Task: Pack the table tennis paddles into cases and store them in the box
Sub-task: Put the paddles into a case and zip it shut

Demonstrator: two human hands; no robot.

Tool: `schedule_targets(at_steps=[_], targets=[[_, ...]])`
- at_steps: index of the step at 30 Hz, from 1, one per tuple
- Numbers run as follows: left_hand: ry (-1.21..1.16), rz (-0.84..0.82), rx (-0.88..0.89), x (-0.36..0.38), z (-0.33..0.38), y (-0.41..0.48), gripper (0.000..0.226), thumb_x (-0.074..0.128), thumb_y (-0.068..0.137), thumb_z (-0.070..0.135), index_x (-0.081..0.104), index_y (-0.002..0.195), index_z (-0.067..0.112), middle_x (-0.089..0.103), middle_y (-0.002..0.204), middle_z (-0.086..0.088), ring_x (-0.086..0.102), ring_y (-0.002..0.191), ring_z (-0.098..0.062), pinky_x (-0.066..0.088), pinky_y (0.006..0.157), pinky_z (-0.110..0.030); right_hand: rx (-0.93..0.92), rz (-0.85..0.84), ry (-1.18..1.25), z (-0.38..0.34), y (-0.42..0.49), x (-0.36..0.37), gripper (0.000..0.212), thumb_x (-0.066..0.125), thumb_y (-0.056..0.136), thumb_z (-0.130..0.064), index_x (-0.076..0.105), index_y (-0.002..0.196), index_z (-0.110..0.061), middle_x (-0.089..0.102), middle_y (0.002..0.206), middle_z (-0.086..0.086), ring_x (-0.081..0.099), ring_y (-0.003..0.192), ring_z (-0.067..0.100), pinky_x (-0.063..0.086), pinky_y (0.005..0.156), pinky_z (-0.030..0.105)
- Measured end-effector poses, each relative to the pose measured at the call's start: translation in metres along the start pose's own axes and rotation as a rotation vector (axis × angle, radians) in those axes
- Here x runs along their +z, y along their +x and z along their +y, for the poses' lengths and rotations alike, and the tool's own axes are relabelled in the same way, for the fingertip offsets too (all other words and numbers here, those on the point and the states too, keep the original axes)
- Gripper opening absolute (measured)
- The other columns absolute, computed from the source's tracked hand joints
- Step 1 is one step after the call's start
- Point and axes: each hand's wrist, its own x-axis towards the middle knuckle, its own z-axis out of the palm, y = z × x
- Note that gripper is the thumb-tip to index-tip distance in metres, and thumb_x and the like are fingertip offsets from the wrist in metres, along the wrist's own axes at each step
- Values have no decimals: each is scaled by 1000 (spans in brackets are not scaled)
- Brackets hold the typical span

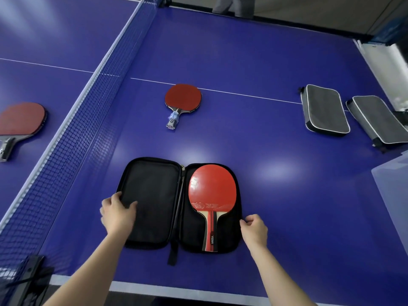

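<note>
A black paddle case (154,202) lies unzipped and spread flat near the table's front edge. In its right half rests a red paddle (212,195), handle toward me. My left hand (118,212) grips the outer edge of the case's left half, thumb on the lining. My right hand (254,230) pinches the right rim of the case beside the paddle's handle. A second red paddle (183,99) lies farther back in the middle of the table. A third red paddle (21,121) lies beyond the net on the left.
The net (88,102) runs diagonally across the blue table (276,173). Two closed grey cases (324,110) (379,120) lie at the far right. A translucent box (390,195) shows at the right edge. A person's legs (234,6) stand at the far side.
</note>
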Motion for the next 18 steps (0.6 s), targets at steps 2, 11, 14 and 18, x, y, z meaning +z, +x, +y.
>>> schedule_targets(at_steps=[2, 11, 14, 18], targets=[[64, -36, -66, -2, -8, 10, 62, 69, 84, 29, 44, 137, 10, 44, 135, -21, 38, 125, -41, 30, 104, -55, 27, -38, -69, 0, 2, 2, 18, 60, 89, -18, 61, 103, -6, 65, 105, 11, 60, 100, 29, 42, 71, 28], [157, 3, -108, -6, -19, 26, 62, 69, 84, 34, 46, 136, 10, 42, 135, -22, 34, 128, -40, 28, 104, -52, 75, -92, -88, -3, 4, 7, 3, 57, 87, -11, 57, 90, -10, 64, 101, 15, 65, 91, 35, 56, 80, 44], [150, -78, -179, -9, -23, 32, 53, 64, 88, 35, 48, 132, 9, 48, 133, -20, 40, 126, -39, 31, 102, -51, 80, -108, -78, -2, 6, 6, 4, 56, 87, -10, 58, 90, -9, 64, 100, 14, 66, 90, 34, 57, 79, 46], [-15, -119, -179, -14, -23, 39, 32, 60, 91, 25, 63, 114, 3, 63, 105, -17, 55, 93, -34, 45, 81, -43, 77, -120, -60, 0, 7, 5, 7, 54, 87, -9, 60, 91, -10, 65, 97, 13, 66, 87, 32, 58, 78, 45]])
